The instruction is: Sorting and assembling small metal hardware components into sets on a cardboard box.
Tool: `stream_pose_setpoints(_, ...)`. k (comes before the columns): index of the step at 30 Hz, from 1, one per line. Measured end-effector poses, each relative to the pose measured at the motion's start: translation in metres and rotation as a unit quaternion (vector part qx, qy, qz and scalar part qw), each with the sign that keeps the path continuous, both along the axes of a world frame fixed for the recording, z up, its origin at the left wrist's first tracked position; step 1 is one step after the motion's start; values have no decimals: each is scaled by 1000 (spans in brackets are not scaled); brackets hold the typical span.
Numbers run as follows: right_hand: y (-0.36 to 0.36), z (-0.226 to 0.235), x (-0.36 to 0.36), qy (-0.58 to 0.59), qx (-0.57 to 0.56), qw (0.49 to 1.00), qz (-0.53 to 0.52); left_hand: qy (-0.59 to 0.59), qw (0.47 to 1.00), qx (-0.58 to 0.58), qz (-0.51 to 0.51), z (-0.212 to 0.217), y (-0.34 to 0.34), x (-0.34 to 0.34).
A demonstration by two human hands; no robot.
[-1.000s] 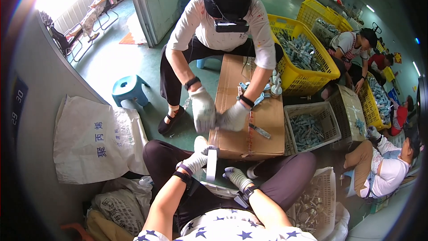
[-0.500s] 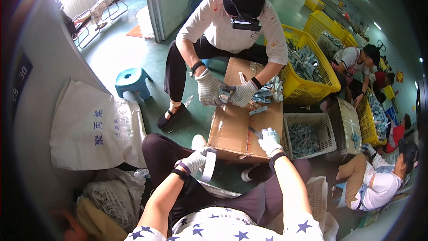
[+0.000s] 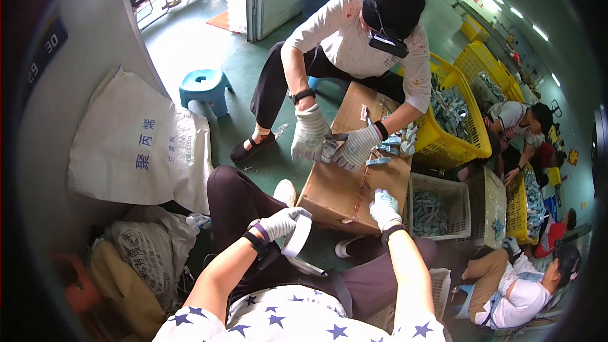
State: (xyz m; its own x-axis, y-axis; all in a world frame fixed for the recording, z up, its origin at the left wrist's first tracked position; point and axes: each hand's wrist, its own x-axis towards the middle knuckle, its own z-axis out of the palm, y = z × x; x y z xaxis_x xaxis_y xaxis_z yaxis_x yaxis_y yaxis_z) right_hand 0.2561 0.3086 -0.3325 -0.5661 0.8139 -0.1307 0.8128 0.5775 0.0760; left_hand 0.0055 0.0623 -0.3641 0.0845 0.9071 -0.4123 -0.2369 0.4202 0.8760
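My left hand (image 3: 282,223), in a striped glove, is closed on a white curved band (image 3: 296,238) over my lap. My right hand (image 3: 384,209), gloved too, is above the near right edge of a cardboard box (image 3: 335,187). Its fingers are curled together; whatever they hold is hidden. Across the box, a co-worker's gloved hands (image 3: 310,133) (image 3: 356,147) grip a small greyish piece (image 3: 329,149). Several pale blue clip-like pieces (image 3: 379,161) lie on the box beside them.
A yellow crate (image 3: 453,142) full of pale blue pieces stands right of the box, with a white crate (image 3: 438,210) nearer me. To the left are a blue stool (image 3: 206,88) and a white woven sack (image 3: 139,152). Other people sit at the right.
The view has shifted, moving the surroundings within the picture. A small grey-blue piece showing at my right fingertips is no longer visible, and those fingers are more curled. My left hand still holds the white band.
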Motion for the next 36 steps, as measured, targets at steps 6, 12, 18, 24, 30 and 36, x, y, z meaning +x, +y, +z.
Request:
stream_pose_setpoints(6,-70,34,-30,137,-175,964,144,49,997,44,-28,-19,-5,-5)
stream_pose_setpoints(12,-105,54,-77,81,-121,958,246,76,997,9,-26,7,-1,-3)
stream_pose_setpoints(18,-115,35,-124,-26,-23,962,272,91,996,-10,4,-12,3,-3)
stream_pose_setpoints(24,-113,35,-119,-10,-46,960,275,146,989,0,-38,-12,-5,-6)
stream_pose_setpoints(30,-103,40,-85,34,-95,973,207,129,991,-4,-38,2,-5,-4)
stream_pose_setpoints(36,-32,53,-17,43,-41,996,64,39,999,-9,5,22,3,2)
